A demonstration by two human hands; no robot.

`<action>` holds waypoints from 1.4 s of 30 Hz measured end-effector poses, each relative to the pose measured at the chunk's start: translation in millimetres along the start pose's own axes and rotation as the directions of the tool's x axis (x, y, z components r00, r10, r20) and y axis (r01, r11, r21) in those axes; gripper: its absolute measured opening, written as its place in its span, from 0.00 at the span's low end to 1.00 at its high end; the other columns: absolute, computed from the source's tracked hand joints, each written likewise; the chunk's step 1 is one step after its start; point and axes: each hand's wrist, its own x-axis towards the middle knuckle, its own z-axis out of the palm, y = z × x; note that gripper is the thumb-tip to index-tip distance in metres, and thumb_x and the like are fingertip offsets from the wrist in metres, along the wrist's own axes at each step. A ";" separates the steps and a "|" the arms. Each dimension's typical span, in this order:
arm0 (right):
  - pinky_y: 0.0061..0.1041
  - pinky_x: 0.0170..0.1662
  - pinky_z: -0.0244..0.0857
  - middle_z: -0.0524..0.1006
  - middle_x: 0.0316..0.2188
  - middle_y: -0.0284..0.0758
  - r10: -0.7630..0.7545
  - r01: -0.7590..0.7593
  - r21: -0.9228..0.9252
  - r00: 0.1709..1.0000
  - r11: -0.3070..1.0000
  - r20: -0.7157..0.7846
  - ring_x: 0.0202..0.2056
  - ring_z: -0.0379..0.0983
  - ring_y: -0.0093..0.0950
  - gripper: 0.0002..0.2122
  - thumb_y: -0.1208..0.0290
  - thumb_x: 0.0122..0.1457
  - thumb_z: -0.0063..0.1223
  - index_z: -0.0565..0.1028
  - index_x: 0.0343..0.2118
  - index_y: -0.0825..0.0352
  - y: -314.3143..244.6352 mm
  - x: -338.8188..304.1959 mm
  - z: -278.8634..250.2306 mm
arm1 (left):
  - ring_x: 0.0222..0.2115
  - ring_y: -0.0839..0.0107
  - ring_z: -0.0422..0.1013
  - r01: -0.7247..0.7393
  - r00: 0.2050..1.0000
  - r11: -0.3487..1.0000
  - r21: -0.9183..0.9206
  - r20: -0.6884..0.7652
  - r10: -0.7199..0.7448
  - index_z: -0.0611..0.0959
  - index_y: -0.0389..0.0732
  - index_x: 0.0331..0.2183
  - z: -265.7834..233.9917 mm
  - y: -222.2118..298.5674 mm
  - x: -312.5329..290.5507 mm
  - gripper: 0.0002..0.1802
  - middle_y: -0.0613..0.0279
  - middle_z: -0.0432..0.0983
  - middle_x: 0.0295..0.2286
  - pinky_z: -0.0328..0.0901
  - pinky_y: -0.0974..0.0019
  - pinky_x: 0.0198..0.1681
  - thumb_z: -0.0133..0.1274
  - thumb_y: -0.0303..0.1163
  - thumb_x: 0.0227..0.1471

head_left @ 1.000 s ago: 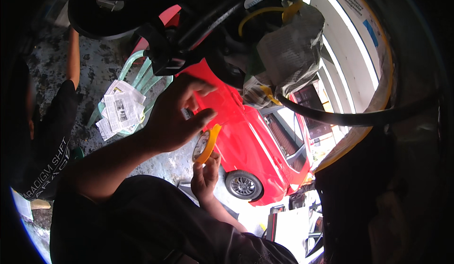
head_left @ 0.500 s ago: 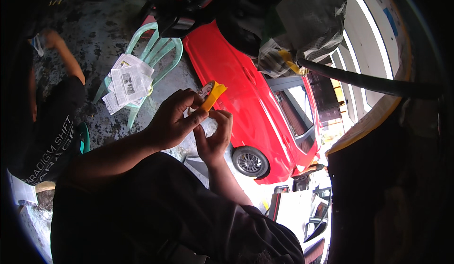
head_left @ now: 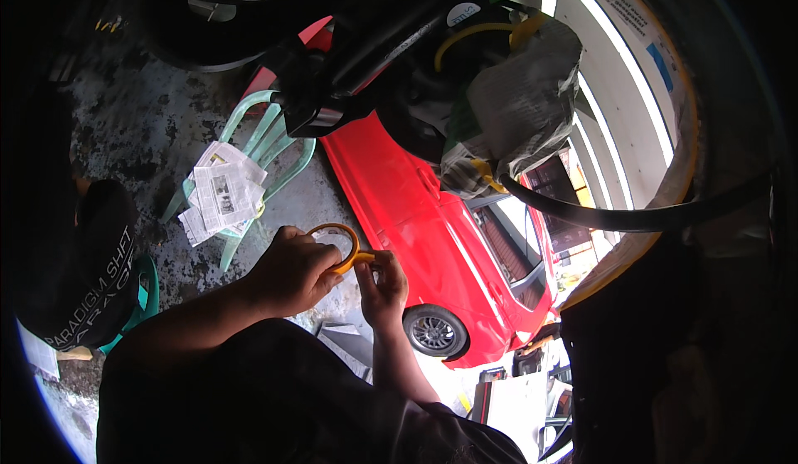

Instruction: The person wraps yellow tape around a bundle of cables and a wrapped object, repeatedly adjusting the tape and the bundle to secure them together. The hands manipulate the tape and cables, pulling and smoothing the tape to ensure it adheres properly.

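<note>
A roll of yellow masking tape (head_left: 356, 244) is held up in front of me, its round opening now facing my view. My left hand (head_left: 298, 274) is closed around the roll's near left side, thumb and fingers gripping its rim. My right hand (head_left: 384, 288) pinches a short yellow strip that comes off the roll's right side. Thumb and forefinger press together there, and the two hands are a small gap apart.
Sheets of newspaper (head_left: 223, 191) lie on a pale green plastic chair (head_left: 291, 169). A red car (head_left: 416, 231) stands beyond my hands. Above hang dark vehicle parts, a wrapped piece (head_left: 519, 102) and a black hose (head_left: 615, 214). A person in a dark shirt (head_left: 91, 256) sits at left.
The tape roll has turned from edge-on to showing its opening, and a strip now spans to my right hand. The whole scene has shifted lower; the other person's outstretched arm is out of sight.
</note>
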 end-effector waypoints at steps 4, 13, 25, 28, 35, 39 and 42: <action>0.23 0.42 0.69 0.79 0.33 0.32 -0.089 0.088 -0.036 0.996 0.995 -0.023 0.36 0.76 0.21 0.04 0.80 0.60 0.64 0.79 0.37 0.69 -6.2 10.6 -4.4 | 0.33 0.58 0.78 -0.017 0.999 1.000 -0.010 0.030 0.017 0.79 0.44 0.35 -3.6 -1.8 4.5 0.11 0.62 0.80 0.29 0.61 0.51 0.48 0.63 0.37 0.55; 0.28 0.39 0.70 0.78 0.29 0.38 -0.115 0.115 -0.181 0.993 0.977 0.011 0.33 0.79 0.32 0.05 0.79 0.57 0.64 0.79 0.35 0.69 -29.8 18.7 -4.6 | 0.24 0.60 0.77 0.084 0.995 0.984 -0.159 0.058 -0.075 0.68 0.38 0.61 -10.1 -7.3 7.8 0.37 0.64 0.78 0.23 0.67 0.53 0.38 0.65 0.33 0.54; 0.26 0.35 0.70 0.78 0.27 0.38 -0.249 0.222 -0.266 0.966 0.938 -0.069 0.29 0.78 0.31 0.05 0.82 0.54 0.65 0.78 0.31 0.69 -49.2 39.3 -9.5 | 0.33 0.49 0.82 0.304 0.940 0.904 -0.302 0.248 -0.234 0.68 0.44 0.63 -16.1 -17.7 11.2 0.31 0.51 0.84 0.33 0.74 0.50 0.39 0.57 0.38 0.63; 0.26 0.35 0.70 0.78 0.27 0.37 -0.307 0.294 -0.256 0.952 0.921 -0.011 0.29 0.78 0.31 0.06 0.82 0.53 0.66 0.79 0.31 0.69 -63.7 52.4 -14.4 | 0.33 0.49 0.81 0.253 0.957 0.918 -0.305 0.220 -0.191 0.75 0.45 0.55 -19.4 -18.7 9.7 0.20 0.53 0.83 0.30 0.73 0.50 0.38 0.56 0.38 0.64; 0.28 0.44 0.74 0.85 0.35 0.38 -0.216 0.144 -0.472 0.971 0.870 -0.103 0.35 0.83 0.30 0.12 0.81 0.54 0.67 0.84 0.42 0.68 -89.0 73.4 -91.8 | 0.29 0.63 0.77 0.286 0.956 0.809 -0.515 0.094 -0.278 0.79 0.40 0.39 -50.9 -15.9 11.4 0.12 0.58 0.77 0.28 0.70 0.62 0.34 0.54 0.22 0.49; 0.31 0.44 0.75 0.83 0.38 0.45 -0.550 0.287 -0.584 0.762 0.759 -0.341 0.40 0.82 0.34 0.08 0.82 0.64 0.58 0.80 0.44 0.78 -98.6 90.3 -165.9 | 0.21 0.81 0.68 0.234 0.938 0.733 -0.639 -0.049 -0.342 0.82 0.42 0.38 -73.2 4.1 35.4 0.08 0.69 0.73 0.24 0.65 0.73 0.27 0.55 0.36 0.64; 0.32 0.40 0.73 0.83 0.37 0.44 -0.822 0.322 -0.878 0.555 0.354 -0.128 0.36 0.80 0.33 0.15 0.65 0.71 0.54 0.80 0.43 0.76 -128.9 116.1 -204.3 | 0.19 0.84 0.66 0.156 0.956 0.795 -0.586 -0.114 -0.272 0.83 0.42 0.39 -97.3 29.5 76.1 0.09 0.70 0.71 0.21 0.62 0.75 0.24 0.57 0.38 0.65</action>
